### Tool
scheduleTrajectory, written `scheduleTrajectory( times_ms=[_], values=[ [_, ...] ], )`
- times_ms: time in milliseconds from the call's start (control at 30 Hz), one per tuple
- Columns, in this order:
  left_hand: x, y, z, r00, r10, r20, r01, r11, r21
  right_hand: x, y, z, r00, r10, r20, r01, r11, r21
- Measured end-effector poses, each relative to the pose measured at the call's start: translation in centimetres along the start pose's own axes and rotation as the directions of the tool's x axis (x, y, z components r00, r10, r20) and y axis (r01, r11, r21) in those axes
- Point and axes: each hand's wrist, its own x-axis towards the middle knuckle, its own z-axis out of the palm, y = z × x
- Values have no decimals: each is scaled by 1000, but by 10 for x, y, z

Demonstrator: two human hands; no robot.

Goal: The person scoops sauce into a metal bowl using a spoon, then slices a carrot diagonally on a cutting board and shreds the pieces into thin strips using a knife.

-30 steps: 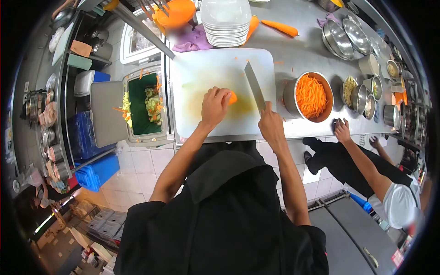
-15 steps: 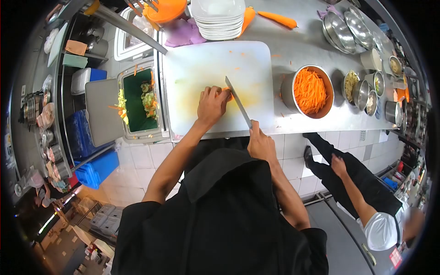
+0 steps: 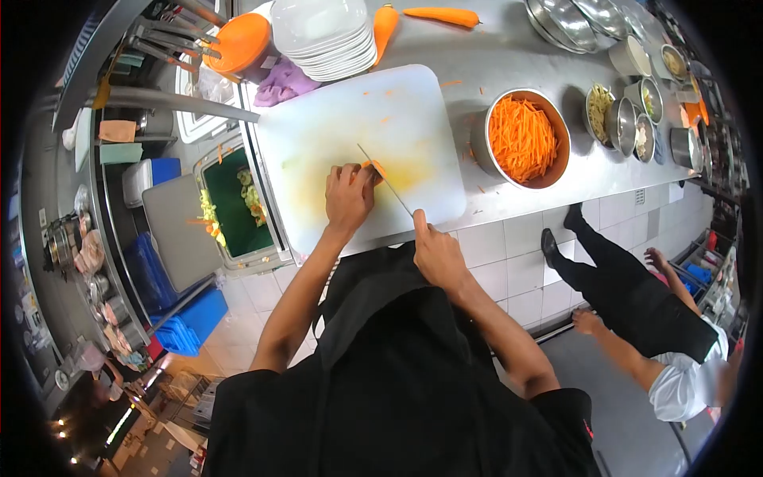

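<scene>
On the white cutting board (image 3: 405, 103), my left hand (image 3: 349, 197) presses down on a small carrot piece (image 3: 379, 168), fingers bent over it. The handle of a long knife (image 3: 389, 186) is wrapped in my right hand (image 3: 435, 253) near the board's front edge. The knife's blade is edge-down at the carrot piece, close beside my left fingertips. A metal pot (image 3: 559, 171) heaped with shredded carrot (image 3: 520, 140) stands right of the board. Small orange bits lie near the board's back.
Stacked white plates (image 3: 326, 36) and two whole carrots (image 3: 442, 16) lie behind the board. A green-lined scrap bin (image 3: 230, 208) is at the left. Metal bowls (image 3: 620, 119) stand at the right. Another person (image 3: 636, 306) is at the lower right.
The knife has come left from beside the carrot piece onto it, with my right hand following. The view has shifted and turned. The other person has moved.
</scene>
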Motion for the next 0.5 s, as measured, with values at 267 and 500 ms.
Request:
scheduleTrajectory(
  times_ms=[267, 500],
  values=[
    [-5, 5, 0, 998, -42, -49, 39, 997, -68, 34, 26, 17, 1000, 15, 10, -16, 977, 213],
    [13, 7, -21, 974, -136, 181, 121, 989, 88, 43, 55, -18, 998, -61, 30, 47, 932, 358]
  ],
)
